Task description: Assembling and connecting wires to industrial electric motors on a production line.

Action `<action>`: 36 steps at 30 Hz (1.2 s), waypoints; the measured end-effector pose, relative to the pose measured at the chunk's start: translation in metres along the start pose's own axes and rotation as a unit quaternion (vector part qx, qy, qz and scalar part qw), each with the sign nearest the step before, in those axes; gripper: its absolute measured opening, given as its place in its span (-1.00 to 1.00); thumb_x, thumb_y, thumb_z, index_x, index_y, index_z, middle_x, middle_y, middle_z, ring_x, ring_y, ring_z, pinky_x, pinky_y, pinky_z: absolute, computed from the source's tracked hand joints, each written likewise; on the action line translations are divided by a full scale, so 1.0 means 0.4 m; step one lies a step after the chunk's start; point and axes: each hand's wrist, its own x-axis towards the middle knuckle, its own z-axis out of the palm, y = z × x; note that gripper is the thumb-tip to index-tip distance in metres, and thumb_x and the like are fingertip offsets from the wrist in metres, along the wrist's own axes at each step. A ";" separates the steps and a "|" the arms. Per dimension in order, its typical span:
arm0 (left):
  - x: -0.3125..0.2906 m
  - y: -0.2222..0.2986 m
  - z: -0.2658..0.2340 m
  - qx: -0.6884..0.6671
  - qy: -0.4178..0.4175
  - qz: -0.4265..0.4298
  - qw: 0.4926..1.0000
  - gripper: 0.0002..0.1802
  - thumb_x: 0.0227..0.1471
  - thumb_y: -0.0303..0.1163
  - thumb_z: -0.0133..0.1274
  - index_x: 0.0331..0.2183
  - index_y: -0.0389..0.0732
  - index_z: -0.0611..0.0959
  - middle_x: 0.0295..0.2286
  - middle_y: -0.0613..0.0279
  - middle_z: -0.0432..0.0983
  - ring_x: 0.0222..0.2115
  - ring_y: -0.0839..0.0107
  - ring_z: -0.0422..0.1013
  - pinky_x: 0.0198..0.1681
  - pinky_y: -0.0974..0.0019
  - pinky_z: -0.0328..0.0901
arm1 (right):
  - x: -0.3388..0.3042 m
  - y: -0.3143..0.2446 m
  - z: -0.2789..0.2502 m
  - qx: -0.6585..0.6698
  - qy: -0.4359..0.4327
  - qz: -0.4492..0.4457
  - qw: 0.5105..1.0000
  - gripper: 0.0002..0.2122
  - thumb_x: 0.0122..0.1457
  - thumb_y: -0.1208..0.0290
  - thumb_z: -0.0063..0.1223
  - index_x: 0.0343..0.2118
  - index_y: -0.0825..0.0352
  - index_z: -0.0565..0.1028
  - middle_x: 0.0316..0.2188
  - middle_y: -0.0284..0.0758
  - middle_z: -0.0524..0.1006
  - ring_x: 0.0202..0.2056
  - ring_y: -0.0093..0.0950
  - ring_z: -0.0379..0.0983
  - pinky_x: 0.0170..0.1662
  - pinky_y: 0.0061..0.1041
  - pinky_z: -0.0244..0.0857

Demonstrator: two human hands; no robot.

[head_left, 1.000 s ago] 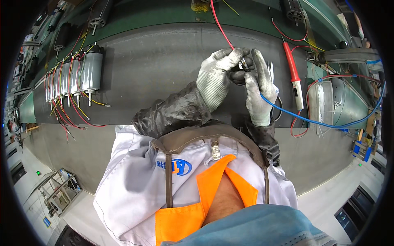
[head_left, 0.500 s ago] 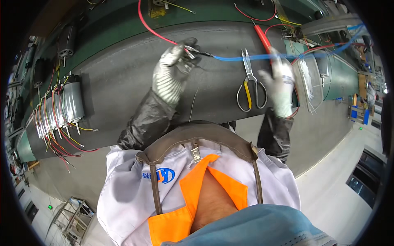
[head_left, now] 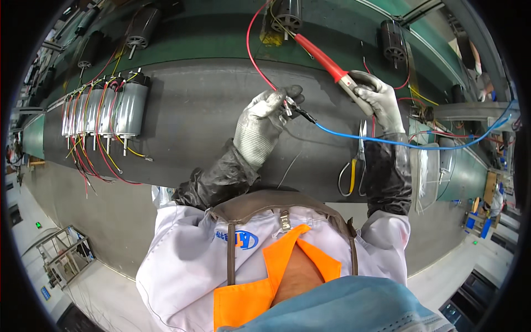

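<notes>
My left hand (head_left: 261, 119), in a pale coated glove, is closed on a metal clip (head_left: 289, 106) at mid-bench. The end of a red wire (head_left: 251, 52) meets the clip at the fingers. From the clip's black sleeve (head_left: 303, 114) a blue cable (head_left: 381, 139) runs right, passing in front of my right forearm. My right hand (head_left: 381, 99), gloved alike, grips the pale rear part of a red test probe (head_left: 323, 60). The probe slants up and left, its front near a motor (head_left: 286, 16) at the far side. Scissors (head_left: 354, 166) with a yellow grip lie beside my right sleeve, partly hidden by it.
Several silver motors (head_left: 130, 110) with red and yellow leads stand in a row at left. Other dark motors (head_left: 142, 27) sit along the green far strip, one (head_left: 393, 44) at far right. A clear tray (head_left: 423, 177) with white ties lies right of my forearm.
My right hand has picked up the red test probe from the bench and lifted its front toward the far side. My left hand still holds the clip. The whole view has shifted.
</notes>
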 end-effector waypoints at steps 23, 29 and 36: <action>0.064 -0.022 -0.028 0.157 -0.039 -0.099 0.982 -0.58 0.26 -0.14 0.03 -0.14 -0.36 0.61 -0.35 0.23 0.58 -0.29 0.40 0.48 -0.16 0.35 0.33 | -0.386 0.009 0.054 -0.359 0.240 -0.168 0.886 -0.52 0.13 0.34 0.20 0.11 0.38 0.45 -0.06 -0.13 0.56 -0.09 -0.36 0.55 0.01 -0.41 0.37; 0.172 0.038 -0.103 0.680 0.025 0.319 0.660 -0.73 0.23 -0.30 0.07 -0.42 -0.28 0.63 -0.56 0.20 0.50 -0.53 0.41 0.41 -0.43 0.30 0.28 | -0.372 0.005 0.206 0.121 -0.006 -0.158 0.980 -0.49 0.28 0.10 0.04 0.06 0.49 0.45 -0.22 -0.13 0.60 -0.27 -0.43 0.57 -0.17 -0.45 0.45; 0.170 0.496 -0.147 0.885 0.303 0.353 -0.015 -0.58 -0.12 -0.27 0.28 -0.15 -0.14 0.64 -0.07 0.11 0.53 -0.14 0.09 0.48 -0.13 0.08 0.41 | -0.338 0.024 0.058 -0.101 0.191 0.141 0.966 -0.69 0.28 0.37 0.09 -0.02 0.49 0.52 -0.33 -0.30 0.60 -0.35 -0.59 0.54 -0.29 -0.57 0.44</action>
